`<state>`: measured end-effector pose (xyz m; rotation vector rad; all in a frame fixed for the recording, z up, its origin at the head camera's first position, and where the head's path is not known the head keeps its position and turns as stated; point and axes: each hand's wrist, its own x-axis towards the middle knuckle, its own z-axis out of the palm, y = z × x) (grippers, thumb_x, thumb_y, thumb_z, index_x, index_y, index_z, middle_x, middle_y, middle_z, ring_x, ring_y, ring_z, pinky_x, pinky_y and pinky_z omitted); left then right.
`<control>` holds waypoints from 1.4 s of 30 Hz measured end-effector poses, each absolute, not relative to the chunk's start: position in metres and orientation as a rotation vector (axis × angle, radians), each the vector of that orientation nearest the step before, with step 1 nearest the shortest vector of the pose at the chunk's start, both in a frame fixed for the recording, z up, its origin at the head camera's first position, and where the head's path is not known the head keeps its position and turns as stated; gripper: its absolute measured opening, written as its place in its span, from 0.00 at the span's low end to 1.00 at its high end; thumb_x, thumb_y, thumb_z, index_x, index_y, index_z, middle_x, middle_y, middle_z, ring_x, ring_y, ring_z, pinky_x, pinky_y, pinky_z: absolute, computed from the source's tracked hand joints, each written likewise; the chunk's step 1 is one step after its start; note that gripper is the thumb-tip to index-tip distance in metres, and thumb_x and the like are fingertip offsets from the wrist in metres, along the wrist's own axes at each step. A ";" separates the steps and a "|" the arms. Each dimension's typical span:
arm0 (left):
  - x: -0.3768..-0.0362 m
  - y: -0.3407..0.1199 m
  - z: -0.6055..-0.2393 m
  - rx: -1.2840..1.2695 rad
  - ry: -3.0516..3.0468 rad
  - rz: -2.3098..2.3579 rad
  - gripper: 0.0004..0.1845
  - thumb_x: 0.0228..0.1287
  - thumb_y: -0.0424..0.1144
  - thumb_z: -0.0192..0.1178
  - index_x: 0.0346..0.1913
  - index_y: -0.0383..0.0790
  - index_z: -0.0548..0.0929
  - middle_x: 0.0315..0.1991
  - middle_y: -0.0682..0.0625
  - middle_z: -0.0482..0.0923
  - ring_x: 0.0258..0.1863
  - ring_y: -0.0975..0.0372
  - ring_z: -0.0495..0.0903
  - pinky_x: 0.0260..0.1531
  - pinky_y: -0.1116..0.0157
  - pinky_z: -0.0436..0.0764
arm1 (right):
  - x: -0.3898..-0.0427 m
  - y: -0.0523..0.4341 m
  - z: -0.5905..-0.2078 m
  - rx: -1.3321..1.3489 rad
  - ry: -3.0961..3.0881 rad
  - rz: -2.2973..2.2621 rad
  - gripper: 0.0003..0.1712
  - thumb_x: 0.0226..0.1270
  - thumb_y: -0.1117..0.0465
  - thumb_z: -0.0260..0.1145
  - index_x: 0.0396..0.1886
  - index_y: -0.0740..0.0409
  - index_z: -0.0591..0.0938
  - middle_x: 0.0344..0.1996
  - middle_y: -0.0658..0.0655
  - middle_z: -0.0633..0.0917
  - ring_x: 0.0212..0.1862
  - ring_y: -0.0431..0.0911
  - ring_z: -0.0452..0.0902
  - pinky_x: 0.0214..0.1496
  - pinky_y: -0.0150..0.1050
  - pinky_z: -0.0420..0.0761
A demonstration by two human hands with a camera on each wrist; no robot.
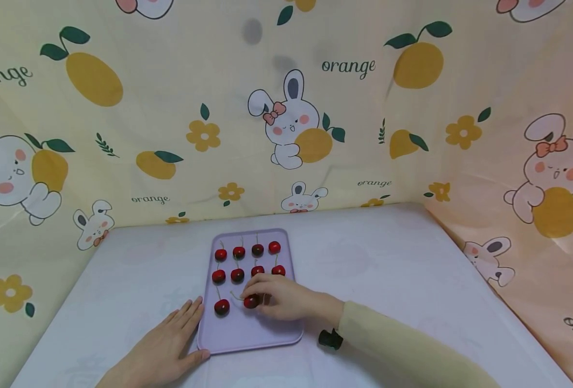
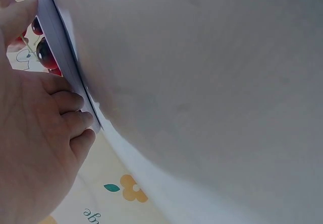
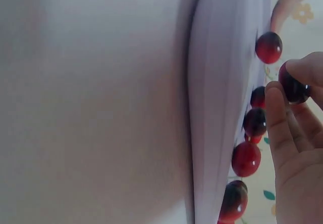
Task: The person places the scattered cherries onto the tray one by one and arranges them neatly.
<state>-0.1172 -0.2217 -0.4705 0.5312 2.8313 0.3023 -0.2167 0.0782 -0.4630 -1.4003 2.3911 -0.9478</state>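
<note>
A cherry [image 1: 251, 301] with a thin stem is pinched between the thumb and fingers of my right hand [image 1: 286, 298], over the lower middle of a lilac tray [image 1: 247, 339]. In the right wrist view the same dark red cherry [image 3: 294, 87] shows at the fingertips. My left hand [image 1: 162, 342] lies at the tray's left edge, its fingers extended along the rim and its thumb at the near corner. Two rows of red cherries [image 1: 237, 275] stand on the far part of the tray, some partly behind my right hand. Another cherry [image 1: 221, 307] sits alone at the left of the third row.
The tray lies on a white-covered table [image 1: 373, 258]. A small black object [image 1: 330, 339] is beside my right forearm, its kind unclear. Behind the table hangs a cream cloth [image 1: 218, 70] printed with rabbits and oranges.
</note>
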 end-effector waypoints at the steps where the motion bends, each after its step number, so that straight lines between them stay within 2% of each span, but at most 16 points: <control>1: -0.117 -0.222 -0.471 0.530 2.831 0.300 0.56 0.64 0.75 0.57 0.79 0.31 0.64 0.80 0.39 0.59 0.80 0.43 0.57 0.77 0.42 0.60 | -0.216 0.077 -0.464 -1.401 2.402 -0.931 0.23 0.69 0.70 0.69 0.63 0.54 0.84 0.60 0.50 0.81 0.52 0.35 0.77 0.50 0.24 0.80; 12: -0.117 -0.222 -0.470 0.533 2.827 0.313 0.55 0.65 0.74 0.57 0.79 0.31 0.64 0.81 0.39 0.59 0.80 0.43 0.57 0.77 0.42 0.59 | -0.217 0.067 -0.466 -1.395 2.511 -0.795 0.22 0.68 0.58 0.75 0.61 0.50 0.86 0.55 0.47 0.83 0.50 0.34 0.76 0.53 0.22 0.76; 19: -0.117 -0.222 -0.469 0.537 2.827 0.322 0.55 0.65 0.74 0.57 0.79 0.31 0.63 0.81 0.39 0.58 0.80 0.43 0.57 0.77 0.42 0.59 | -0.220 0.062 -0.467 -1.368 2.489 -0.780 0.22 0.67 0.52 0.77 0.59 0.49 0.87 0.50 0.45 0.82 0.43 0.33 0.76 0.47 0.22 0.76; 42: -0.115 -0.223 -0.469 0.600 2.868 0.329 0.54 0.66 0.72 0.57 0.78 0.28 0.64 0.80 0.37 0.60 0.79 0.42 0.59 0.75 0.41 0.62 | -0.222 0.048 -0.469 -1.217 2.602 -0.743 0.21 0.58 0.49 0.82 0.50 0.47 0.88 0.39 0.40 0.81 0.38 0.32 0.75 0.41 0.22 0.76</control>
